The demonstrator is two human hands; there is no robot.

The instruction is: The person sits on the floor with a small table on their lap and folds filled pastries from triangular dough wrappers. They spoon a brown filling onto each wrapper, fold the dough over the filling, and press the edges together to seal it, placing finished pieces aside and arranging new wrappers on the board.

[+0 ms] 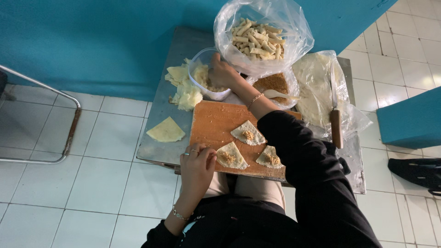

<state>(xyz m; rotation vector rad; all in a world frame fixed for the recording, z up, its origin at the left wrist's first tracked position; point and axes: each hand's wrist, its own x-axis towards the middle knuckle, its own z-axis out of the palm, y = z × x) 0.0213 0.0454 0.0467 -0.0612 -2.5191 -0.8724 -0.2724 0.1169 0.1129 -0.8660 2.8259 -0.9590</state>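
My right hand (222, 73) reaches across the table into a clear plastic container (202, 80) of pale paste; its fingertips are hidden inside. My left hand (197, 163) rests at the near left corner of a wooden cutting board (213, 121), fingers curled beside a triangular pastry sheet (232, 156) with brown filling on it. Two more filled triangles (248, 133) (270, 157) lie on the board.
A clear bag of rolled pastries (257, 39) stands at the back of the metal table (161, 147). A bowl of brown filling with a spoon (275, 87), a bag of pastry sheets (317, 87), a knife (336, 115), pastry scraps (183, 87) and a loose triangle (166, 131) lie around. A metal frame (69, 128) stands left.
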